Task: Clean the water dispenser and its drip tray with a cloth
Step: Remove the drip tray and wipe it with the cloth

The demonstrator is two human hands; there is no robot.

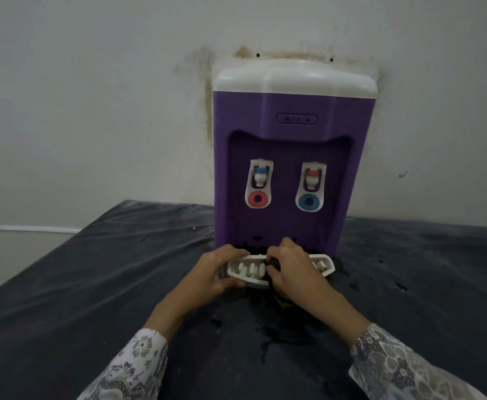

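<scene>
A purple water dispenser [291,157] with a white top stands on a dark table [92,284] against a stained pale wall [92,96]. Its front recess holds 2 taps [259,183], side by side. At its foot, the white drip tray [324,262] is held just in front of the base. The left hand [216,272] grips the tray's left end. The right hand [291,269] lies over its middle, fingers curled on a dark cloth [274,268]. Both sleeves [126,368] are patterned grey and white.

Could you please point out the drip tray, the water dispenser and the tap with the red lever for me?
drip tray [251,269]: head view, on its white slotted grille.
water dispenser [291,106]: head view, on its purple front panel.
tap with the red lever [312,176]: head view, on the spout.
</scene>
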